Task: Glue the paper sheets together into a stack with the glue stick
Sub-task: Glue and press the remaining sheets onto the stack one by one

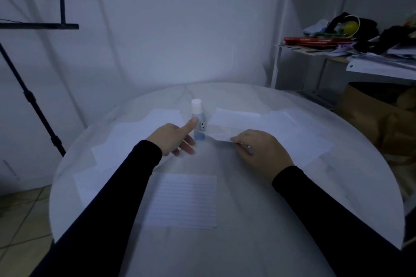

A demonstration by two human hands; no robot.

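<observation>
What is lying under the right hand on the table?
The right hand pinches the near edge of a white paper sheet, lifted beside the upright glue stick. More loose sheets lie past it. Whatever lies directly beneath the palm is covered.

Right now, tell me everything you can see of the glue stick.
The glue stick stands upright on the round white table, mid-far side, between loose paper sheets. It looks plastic: white cap on, pale body with a blue lower band and a small dark print. The left hand is at it, thumb on its side; a full grip isn't clear.
</observation>
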